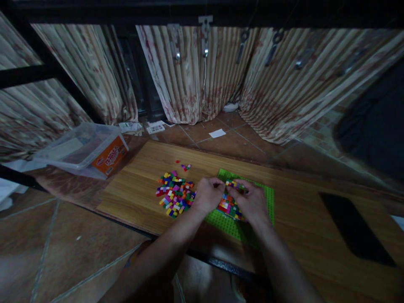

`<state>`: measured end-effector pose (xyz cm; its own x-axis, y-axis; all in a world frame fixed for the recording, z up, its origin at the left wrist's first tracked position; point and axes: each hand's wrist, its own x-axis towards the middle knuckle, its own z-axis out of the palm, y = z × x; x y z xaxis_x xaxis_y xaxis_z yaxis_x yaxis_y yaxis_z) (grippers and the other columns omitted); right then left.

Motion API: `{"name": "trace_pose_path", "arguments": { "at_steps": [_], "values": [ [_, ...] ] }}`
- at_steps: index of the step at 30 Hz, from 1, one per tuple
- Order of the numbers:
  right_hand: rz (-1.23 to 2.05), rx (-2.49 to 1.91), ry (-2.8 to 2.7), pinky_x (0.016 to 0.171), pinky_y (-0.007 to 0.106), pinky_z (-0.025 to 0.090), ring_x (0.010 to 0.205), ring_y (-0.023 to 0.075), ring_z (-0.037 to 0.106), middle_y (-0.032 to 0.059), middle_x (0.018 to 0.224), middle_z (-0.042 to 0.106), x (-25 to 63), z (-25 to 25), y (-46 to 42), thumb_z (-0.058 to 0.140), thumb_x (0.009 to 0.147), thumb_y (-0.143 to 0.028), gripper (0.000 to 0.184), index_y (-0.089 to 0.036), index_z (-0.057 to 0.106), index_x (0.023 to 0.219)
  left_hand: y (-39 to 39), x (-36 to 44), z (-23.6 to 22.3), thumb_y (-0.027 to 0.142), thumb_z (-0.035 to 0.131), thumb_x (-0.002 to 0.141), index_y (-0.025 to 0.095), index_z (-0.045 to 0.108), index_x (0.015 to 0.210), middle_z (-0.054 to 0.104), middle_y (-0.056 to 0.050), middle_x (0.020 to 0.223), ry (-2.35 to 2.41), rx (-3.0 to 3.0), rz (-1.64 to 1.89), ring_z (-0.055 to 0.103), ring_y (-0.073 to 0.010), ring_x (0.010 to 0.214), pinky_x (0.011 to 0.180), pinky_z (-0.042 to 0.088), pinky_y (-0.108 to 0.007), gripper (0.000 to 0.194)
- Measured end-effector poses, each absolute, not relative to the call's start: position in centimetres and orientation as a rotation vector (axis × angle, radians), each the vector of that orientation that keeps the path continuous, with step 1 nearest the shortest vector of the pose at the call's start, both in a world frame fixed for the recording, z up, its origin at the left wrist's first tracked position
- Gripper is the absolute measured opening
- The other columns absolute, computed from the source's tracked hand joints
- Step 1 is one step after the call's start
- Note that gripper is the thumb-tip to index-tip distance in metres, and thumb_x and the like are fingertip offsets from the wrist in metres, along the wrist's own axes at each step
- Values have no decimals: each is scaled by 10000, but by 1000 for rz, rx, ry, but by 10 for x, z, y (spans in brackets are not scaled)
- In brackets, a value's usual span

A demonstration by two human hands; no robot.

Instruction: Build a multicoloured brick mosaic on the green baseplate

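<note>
A green studded baseplate point(269, 200) lies on the wooden board, with many small coloured toy bricks point(227, 205) packed together over its middle. My left hand point(208, 194) is above the plate's left side, thumb and fingertips pinched together; whatever they hold is too small to name. My right hand point(251, 201) rests over the right part of the packed bricks, its fingers curled closed near the far rows, and their contents are hidden. The two sets of fingertips nearly meet. Left of my left hand, a loose pile of bricks point(176, 194) spreads over the wood.
A few stray bricks point(186, 167) lie beyond the pile. At the left stands a clear plastic bin point(75, 147) with an orange label. A dark flat slab point(355, 227) lies on the board's right. Papers point(217, 133) are on the tiled floor before striped curtains point(195, 80).
</note>
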<state>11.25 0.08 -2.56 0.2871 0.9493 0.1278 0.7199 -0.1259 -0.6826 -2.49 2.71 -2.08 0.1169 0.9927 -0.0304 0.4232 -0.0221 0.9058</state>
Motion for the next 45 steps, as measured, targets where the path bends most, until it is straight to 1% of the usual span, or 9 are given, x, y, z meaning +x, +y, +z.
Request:
{"name": "trace_pose_path", "arguments": {
  "at_steps": [9,13,16,20,23,29,32,39,45],
  "values": [
    [430,-1905,-1517,604,305,433,662,206,602,42,743,696,114,-28,1,566,707,-580,478,-221,722,982,21,-23,-17,201,516,800,169,749,817,719,-21,722,1465,1577,853,643,-136,687,632,476,-211,235],
    [440,-1867,-1548,635,320,446,686,214,615,56,789,710,117,-31,1,539,728,-619,507,-222,716,989,27,-37,-8,243,482,846,184,741,857,722,-23,748,1518,1673,842,648,-149,713,648,481,-226,266],
    [420,-1858,-1555,670,343,460,717,226,623,73,848,716,117,-31,1,504,758,-637,511,-231,717,982,46,-70,-1,170,468,840,171,728,921,732,-48,846,1696,1739,897,661,-163,790,727,491,-242,273],
    [400,-1863,-1568,711,372,469,747,240,631,83,906,717,117,-33,2,476,783,-641,510,-236,714,983,79,-125,-1,70,441,797,153,677,1090,682,-121,1119,2105,1860,782,640,-224,997,889,476,-315,385],
    [403,-1862,-1582,703,377,471,743,243,634,83,919,720,118,-36,3,470,790,-644,514,-238,710,994,96,-144,-9,36,458,758,119,655,1136,647,-151,1179,2071,1967,721,600,-243,1079,972,430,-341,434],
    [434,-1845,-1574,706,368,477,763,240,642,82,907,723,119,-36,3,477,797,-626,497,-232,710,991,101,-127,-20,174,476,847,164,706,925,700,-92,1019,1826,2181,615,578,-207,1058,997,393,-338,243],
    [435,-1859,-1569,723,373,478,783,240,642,78,930,720,117,-33,2,482,797,-616,481,-237,709,986,95,-117,-19,227,519,834,160,701,867,699,-82,924,1727,2233,579,579,-203,1005,971,405,-330,197],
    [424,-1864,-1563,709,368,473,751,231,631,79,909,718,115,-29,2,488,794,-597,470,-232,713,987,65,-112,-13,94,539,707,162,698,765,679,-56,835,1587,2248,442,605,-173,843,820,464,-267,183],
    [417,-1857,-1562,698,350,467,740,225,631,75,877,725,114,-28,1,496,795,-590,473,-223,716,995,49,-114,-5,55,479,705,170,722,809,701,-51,860,1407,2254,375,618,-166,826,780,468,-251,289]
  ]
}}
